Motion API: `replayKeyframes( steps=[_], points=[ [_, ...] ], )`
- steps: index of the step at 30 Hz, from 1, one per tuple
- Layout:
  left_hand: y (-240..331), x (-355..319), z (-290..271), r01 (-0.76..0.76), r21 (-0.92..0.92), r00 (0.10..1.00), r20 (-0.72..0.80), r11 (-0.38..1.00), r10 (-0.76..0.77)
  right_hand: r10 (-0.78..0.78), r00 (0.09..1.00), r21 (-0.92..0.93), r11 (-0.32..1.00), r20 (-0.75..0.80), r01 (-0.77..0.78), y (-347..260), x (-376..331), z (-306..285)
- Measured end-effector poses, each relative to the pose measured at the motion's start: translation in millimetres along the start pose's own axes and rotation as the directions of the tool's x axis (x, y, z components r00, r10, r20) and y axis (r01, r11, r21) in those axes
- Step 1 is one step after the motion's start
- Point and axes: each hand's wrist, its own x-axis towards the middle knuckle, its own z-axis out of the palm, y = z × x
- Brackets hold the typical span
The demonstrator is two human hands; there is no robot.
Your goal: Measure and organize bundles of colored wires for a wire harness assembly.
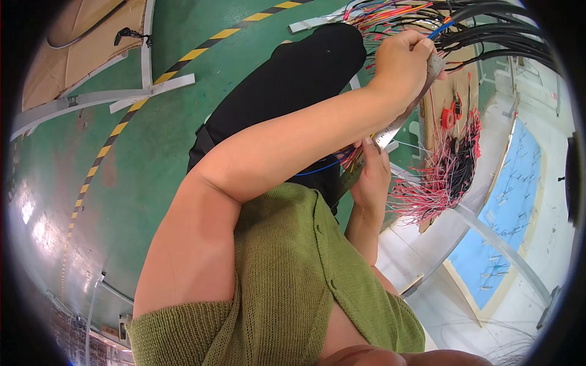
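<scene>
A long metal ruler (386,135) runs slantwise over my lap, between my two hands. My left hand (400,64) is closed at its far end, thumb and fingers pinching a blue wire (437,30) against the ruler. Nearer to my body, my right hand (371,177) is closed on the ruler, thumb on its face. Several thin coloured wires (349,160) show beside the right hand; whether its fingers hold them too is hidden. A loose blue wire (323,167) curves across my black trousers. Beyond the left hand spreads a bundle of coloured wires (390,17).
Thick black cables (500,30) run off at the far right. To the right, a cardboard-topped surface (428,116) bears red-and-black wire bundles (455,165) and red tape rolls (448,117). Farther right is a blue board (503,213). Yellow-black tape (107,149) crosses the green floor.
</scene>
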Motion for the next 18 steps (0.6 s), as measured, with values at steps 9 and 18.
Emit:
replayKeyframes(
  steps=[9,18],
  points=[
    [0.3,-0.9,-3.5,-0.01,0.1,1.0,0.023,0.995,0.008,0.002,0.999,0.05,0.999,0.043,-0.004,0.9,0.0,-1.3],
    [6.6,-2.4,-7.3,0.073,0.2,0.99,0.103,0.977,-0.095,-0.057,0.998,0.007,0.998,-0.002,0.057,5.3,2.2,-1.9]
  ],
)
